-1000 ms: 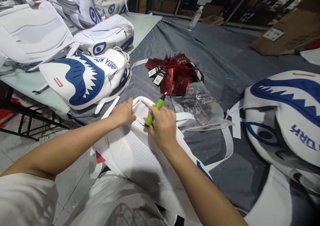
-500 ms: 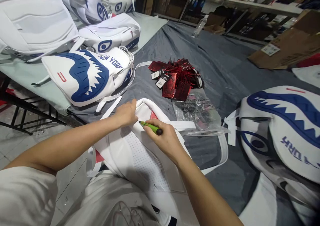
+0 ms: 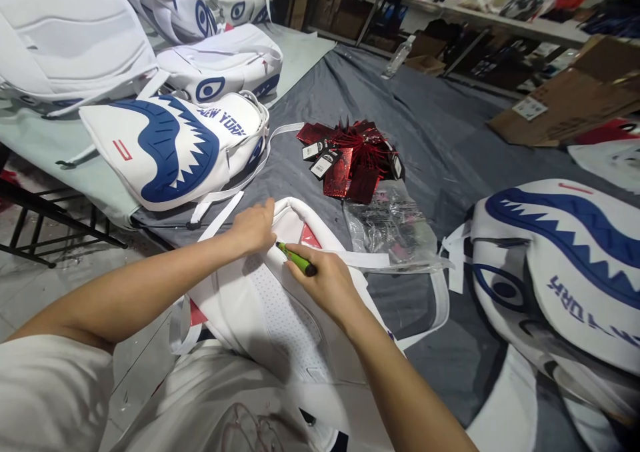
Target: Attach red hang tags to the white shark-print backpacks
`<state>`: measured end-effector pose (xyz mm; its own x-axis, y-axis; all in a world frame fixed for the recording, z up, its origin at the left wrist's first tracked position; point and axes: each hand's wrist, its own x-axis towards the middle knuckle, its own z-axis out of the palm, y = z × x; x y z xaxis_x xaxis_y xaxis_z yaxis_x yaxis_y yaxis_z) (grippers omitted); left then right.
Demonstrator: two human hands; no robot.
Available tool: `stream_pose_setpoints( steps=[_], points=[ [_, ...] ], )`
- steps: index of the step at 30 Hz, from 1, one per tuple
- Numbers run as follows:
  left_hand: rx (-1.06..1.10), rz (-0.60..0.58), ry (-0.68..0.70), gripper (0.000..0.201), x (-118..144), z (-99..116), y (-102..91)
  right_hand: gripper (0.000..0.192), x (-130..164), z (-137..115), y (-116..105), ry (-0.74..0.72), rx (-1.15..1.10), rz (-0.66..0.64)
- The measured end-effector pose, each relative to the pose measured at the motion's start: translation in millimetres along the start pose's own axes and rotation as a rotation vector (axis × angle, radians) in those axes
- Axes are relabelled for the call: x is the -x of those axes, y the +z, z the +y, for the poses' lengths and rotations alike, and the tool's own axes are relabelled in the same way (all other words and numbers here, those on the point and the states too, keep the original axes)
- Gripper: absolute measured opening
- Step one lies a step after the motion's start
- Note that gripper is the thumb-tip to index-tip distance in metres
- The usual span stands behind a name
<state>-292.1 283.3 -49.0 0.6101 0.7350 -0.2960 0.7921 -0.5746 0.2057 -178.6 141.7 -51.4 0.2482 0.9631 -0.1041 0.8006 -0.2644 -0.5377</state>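
Marker [image 3: 299, 259] held in right grip [image 3: 323, 275], tip at upper edge of white bag [image 3: 280, 299], near side of table [image 3: 440, 125]; tip contact unclear. Left grip [image 3: 255, 228] rests on that edge, fingertips hidden; cannot tell whether closed. Clear pouch [image 3: 393, 222]: contents indistinct. Tags [image 3: 337, 172]: print illegible. Left backpack [image 3: 160, 149] reads "NEW YORK"; right backpack [image 3: 555, 259] cut off.

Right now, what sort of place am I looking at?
Probably a bag workshop: white backpacks with blue toothy mouths, a pile of shiny red hang tags, and a slim green-and-black tool in the person's right hand.
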Motion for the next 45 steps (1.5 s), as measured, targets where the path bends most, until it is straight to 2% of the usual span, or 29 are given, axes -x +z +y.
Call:
stream_pose_setpoints(
  steps=[2,9,20,24,27,31,33,36,37,39,40,42,44,45],
  points=[
    [0.006,0.006,0.011,0.067,-1,-1,1.6,0.033,1,-1,1,0.021,0.051,-0.001],
    [0.021,0.011,0.028,0.073,-3,-3,4.1,0.034,3,-3,1,0.034,0.009,0.001],
    [0.007,0.0,0.014,0.067,1,-2,-0.3,0.035,6,-5,6,0.027,-0.087,0.029],
    [0.005,-0.003,0.013,0.066,0,-2,-0.7,0.031,4,-6,8,0.076,-0.016,0.035],
    [0.003,0.003,0.028,0.068,2,-3,-0.8,0.033,3,-9,11,0.063,-0.1,0.059],
    [0.006,0.022,0.041,0.071,5,-7,-1.2,0.023,14,-16,-1,0.061,-0.079,0.053],
    [0.011,0.02,0.059,0.071,2,-11,-1.0,0.018,27,-12,-15,0.012,-0.122,0.114],
    [0.008,0.012,0.079,0.07,-3,-15,0.2,0.027,54,19,-40,-0.042,-0.258,0.417],
    [0.004,0.015,0.078,0.071,-4,-16,0.5,0.033,62,37,-47,0.01,-0.245,0.533],
    [0.003,0.023,0.075,0.072,-4,-15,0.4,0.041,72,83,-58,0.252,-0.064,0.66],
    [0.003,0.025,0.071,0.073,-3,-15,0.1,0.042,73,108,-61,0.406,0.084,0.617],
    [0.009,0.019,0.057,0.073,-1,-14,-0.6,0.042,68,154,-62,0.66,0.402,0.348],
    [0.018,0.022,0.056,0.072,0,-14,-0.5,0.037,57,190,-57,0.691,0.489,0.22],
    [0.023,0.026,0.06,0.071,0,-14,-0.1,0.035,51,202,-54,0.662,0.504,0.191]
  ],
)
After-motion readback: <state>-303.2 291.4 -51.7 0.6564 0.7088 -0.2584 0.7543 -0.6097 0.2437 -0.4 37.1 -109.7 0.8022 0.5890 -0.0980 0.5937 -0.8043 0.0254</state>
